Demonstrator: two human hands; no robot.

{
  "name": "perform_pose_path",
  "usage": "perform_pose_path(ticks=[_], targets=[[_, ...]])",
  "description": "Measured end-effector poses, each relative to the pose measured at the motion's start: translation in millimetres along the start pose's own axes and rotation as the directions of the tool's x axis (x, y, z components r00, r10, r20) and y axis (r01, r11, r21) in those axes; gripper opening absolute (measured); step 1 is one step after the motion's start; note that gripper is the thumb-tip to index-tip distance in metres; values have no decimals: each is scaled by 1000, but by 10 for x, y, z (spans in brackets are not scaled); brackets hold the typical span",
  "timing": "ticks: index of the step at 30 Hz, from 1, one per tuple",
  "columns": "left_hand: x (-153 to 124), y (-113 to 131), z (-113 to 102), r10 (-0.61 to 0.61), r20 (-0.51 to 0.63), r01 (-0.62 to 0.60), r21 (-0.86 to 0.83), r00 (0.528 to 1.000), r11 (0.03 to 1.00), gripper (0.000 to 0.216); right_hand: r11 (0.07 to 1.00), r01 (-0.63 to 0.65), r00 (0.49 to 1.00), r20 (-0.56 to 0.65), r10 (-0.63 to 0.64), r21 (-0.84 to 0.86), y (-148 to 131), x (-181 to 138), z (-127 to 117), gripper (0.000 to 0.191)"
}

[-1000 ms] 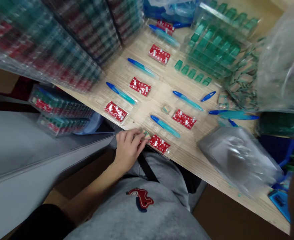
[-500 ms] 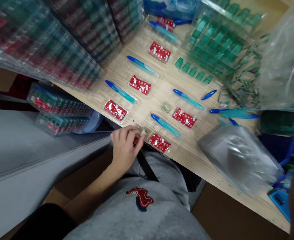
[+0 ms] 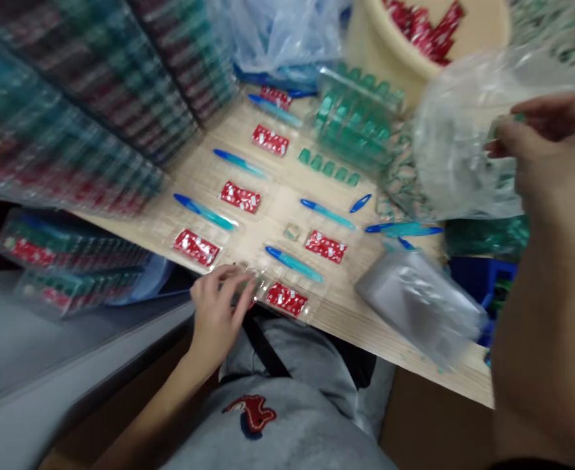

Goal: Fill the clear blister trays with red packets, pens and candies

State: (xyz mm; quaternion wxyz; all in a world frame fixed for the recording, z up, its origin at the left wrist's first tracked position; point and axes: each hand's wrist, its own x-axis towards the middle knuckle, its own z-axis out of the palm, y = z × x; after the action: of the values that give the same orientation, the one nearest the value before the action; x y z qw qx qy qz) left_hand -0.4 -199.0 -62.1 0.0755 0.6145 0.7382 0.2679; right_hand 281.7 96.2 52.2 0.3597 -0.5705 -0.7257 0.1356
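Note:
My left hand [image 3: 217, 301] rests at the near edge of the wooden table [image 3: 346, 313], its fingers curled on a clear plastic tray [image 3: 287, 295] that holds a red packet [image 3: 286, 298] and a blue pen [image 3: 294, 263]. Whether the fingers pinch a small piece is blurred. My right hand [image 3: 551, 153] is raised at the right, fingers closed on a clear plastic bag [image 3: 463, 143] with a green piece at the fingertips. More trays with a red packet [image 3: 196, 247] and a blue pen [image 3: 203, 211] lie in rows.
Tall stacks of filled trays [image 3: 86, 98] stand at the left and back. A cream bucket of red packets [image 3: 414, 32], green pieces [image 3: 356, 124], loose erasers, a crumpled clear bag [image 3: 419, 303] and a blue bin [image 3: 478, 281] crowd the right. My grey-clad lap is below the table edge.
The view tilted up and shifted. My right hand has come into view holding the clear bag. My left hand stayed at the near tray with fingers curled.

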Motion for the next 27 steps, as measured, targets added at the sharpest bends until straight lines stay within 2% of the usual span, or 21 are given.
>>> perform_pose_path(ticks=[2,4,5,6,7,9,11,13,17,20,21,23,24,25,26,27], targets=[[79,12,-42,-7,-53,3,-74,999,997,12,956,41,994,-111,-9,290,-187,-129,-81,18],[200,88,-89,-8,-79,-8,-207,997,978,12,839,85,996,-74,-53,537,-448,-385,-87,17],[273,154,-115,-6,-80,-17,-288,997,957,13,803,-20,997,74,-30,596,-584,-538,-64,19],[350,238,-141,-2,-77,-27,-369,997,929,14,760,-106,974,220,-50,642,-710,-692,-31,21],[428,333,-167,8,-75,-40,-443,997,896,16,715,-186,940,334,-70,674,-819,-836,6,20],[575,536,-211,33,-83,-74,-560,996,825,19,644,-297,886,455,-90,705,-970,-1058,76,17],[692,718,-239,76,-111,-129,-632,991,764,23,607,-328,866,487,-112,724,-1037,-1180,124,14],[766,851,-252,123,-157,-197,-660,980,725,26,608,-314,862,488,-140,729,-1054,-1232,148,13],[801,968,-242,159,-251,-285,-623,955,728,26,646,-267,850,490,-192,715,-1068,-1292,149,10],[785,962,-230,161,-290,-311,-607,944,732,23,715,-194,831,501,-244,671,-1030,-1251,114,9],[779,948,-229,152,-288,-306,-622,945,721,23,767,-126,845,473,-249,629,-985,-1183,102,10],[766,901,-230,121,-257,-267,-676,959,686,22,897,61,926,311,-215,438,-827,-940,93,13],[758,872,-231,97,-229,-234,-707,969,668,21,955,146,966,171,-194,259,-719,-772,100,12],[747,839,-232,75,-202,-202,-731,976,652,20,986,157,987,14,-158,60,-599,-586,115,12],[733,803,-232,54,-176,-169,-748,983,641,19,994,83,996,-9,-84,-76,-477,-395,135,15],[716,767,-229,34,-150,-138,-758,988,638,18,985,-9,998,54,19,-172,-359,-211,157,16]])
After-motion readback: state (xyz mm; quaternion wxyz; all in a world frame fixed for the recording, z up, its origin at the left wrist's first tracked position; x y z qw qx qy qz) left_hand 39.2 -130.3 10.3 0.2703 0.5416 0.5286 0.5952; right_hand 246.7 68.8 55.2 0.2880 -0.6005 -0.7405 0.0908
